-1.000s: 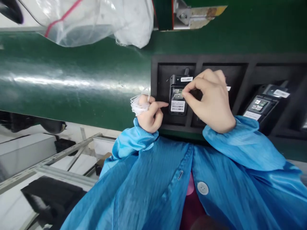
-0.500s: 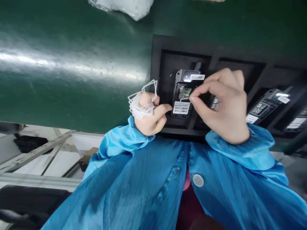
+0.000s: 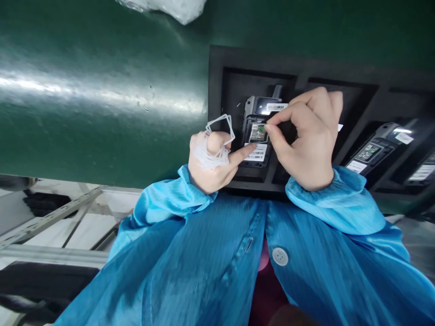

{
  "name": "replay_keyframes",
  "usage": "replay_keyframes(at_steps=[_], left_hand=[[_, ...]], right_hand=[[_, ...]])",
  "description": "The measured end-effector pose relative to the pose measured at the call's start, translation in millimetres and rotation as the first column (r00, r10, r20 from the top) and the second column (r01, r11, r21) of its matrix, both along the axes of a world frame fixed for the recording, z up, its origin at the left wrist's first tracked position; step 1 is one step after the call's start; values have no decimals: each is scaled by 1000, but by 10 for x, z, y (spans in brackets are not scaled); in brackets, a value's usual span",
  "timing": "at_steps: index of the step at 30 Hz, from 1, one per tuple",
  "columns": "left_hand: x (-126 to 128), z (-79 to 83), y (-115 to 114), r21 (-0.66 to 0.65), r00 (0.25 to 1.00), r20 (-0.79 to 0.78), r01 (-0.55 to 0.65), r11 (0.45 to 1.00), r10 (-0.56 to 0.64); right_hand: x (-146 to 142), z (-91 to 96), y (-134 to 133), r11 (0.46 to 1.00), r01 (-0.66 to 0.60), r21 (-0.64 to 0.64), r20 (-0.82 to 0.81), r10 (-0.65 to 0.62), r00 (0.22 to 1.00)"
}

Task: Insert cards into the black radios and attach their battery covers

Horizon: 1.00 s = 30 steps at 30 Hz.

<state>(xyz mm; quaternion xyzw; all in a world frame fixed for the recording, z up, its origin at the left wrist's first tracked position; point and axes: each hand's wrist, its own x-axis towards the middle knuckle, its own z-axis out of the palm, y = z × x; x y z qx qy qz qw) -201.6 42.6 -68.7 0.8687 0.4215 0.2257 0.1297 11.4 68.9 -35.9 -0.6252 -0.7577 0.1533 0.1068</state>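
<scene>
A black handheld device (image 3: 258, 131) lies back-up in the leftmost pocket of a black foam tray (image 3: 217, 77), its open compartment showing a small green board and a barcode label. My left hand (image 3: 212, 160) is curled around a bunch of thin white square frames (image 3: 217, 136), with the forefinger stretched out onto the device's label. My right hand (image 3: 304, 136) pinches thumb and forefinger over the open compartment; what it pinches is too small to name.
A second device (image 3: 372, 151) lies in a tray pocket to the right, and part of a third shows at the right edge. The tray rests on a green belt (image 3: 102, 90). A clear plastic bag (image 3: 170, 7) sits at the top. Metal framing (image 3: 50, 222) runs below left.
The view dropped, so the plastic bag slid up out of frame. My left hand rose slightly, its forefinger now on the label. My right hand's pinch stayed over the compartment.
</scene>
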Motion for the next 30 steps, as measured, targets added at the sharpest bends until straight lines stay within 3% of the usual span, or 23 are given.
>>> replay_keyframes(at_steps=[5, 10, 16, 20, 30], left_hand=[[-2, -15, -18, -47, 999, -39, -27, 999, 25], [0, 5, -13, -21, 999, -45, -29, 999, 28], [5, 39, -10, -73, 996, -87, -22, 997, 16], [37, 52, -19, -54, 994, -102, -45, 998, 40], [18, 37, -29, -34, 997, -82, -5, 999, 3]], right_hand=[[16, -6, 15, 1000, 4, -7, 14, -4, 1000], [144, 120, -87, 980, -58, 189, -75, 73, 994], [262, 110, -354, 967, -235, 99, 38, 232, 972], [280, 70, -392, 965, -258, 41, 127, 251, 960], [335, 55, -388, 958, -266, 105, 157, 248, 956]])
